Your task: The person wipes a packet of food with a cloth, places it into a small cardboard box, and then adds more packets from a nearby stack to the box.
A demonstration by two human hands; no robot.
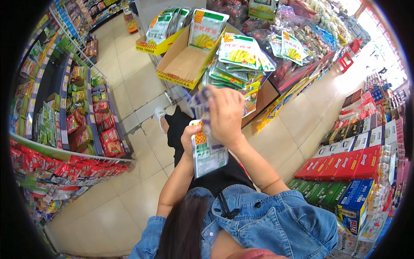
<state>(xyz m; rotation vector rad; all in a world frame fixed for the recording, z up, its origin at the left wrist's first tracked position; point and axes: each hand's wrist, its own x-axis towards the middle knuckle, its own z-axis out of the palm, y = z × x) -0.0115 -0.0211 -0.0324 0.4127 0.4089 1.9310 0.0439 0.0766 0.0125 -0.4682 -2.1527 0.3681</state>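
Note:
My left hand (188, 140) grips a white, green and yellow plastic food packet (209, 163) by its edge, printed side up. In my right hand (227, 113) is a purple and white striped cloth (200, 99), which lies against the upper part of the packet. Just beyond my hands sits an open yellow cardboard display box (181, 66), with a similar packet (207, 29) standing at its far end. To its right, loose packets (239, 53) are heaped in a pile. A second display box (150, 48) on the left holds several upright packets (166, 26).
Bagged goods (300, 29) fill the stand at the back right. Tiled floor (119, 68) separates it from snack shelves (66, 106) on the left. Red drink cartons (343, 163) and green beer cartons (323, 192) are stacked on the right. A yellow strip (275, 113) hangs along the stand's edge.

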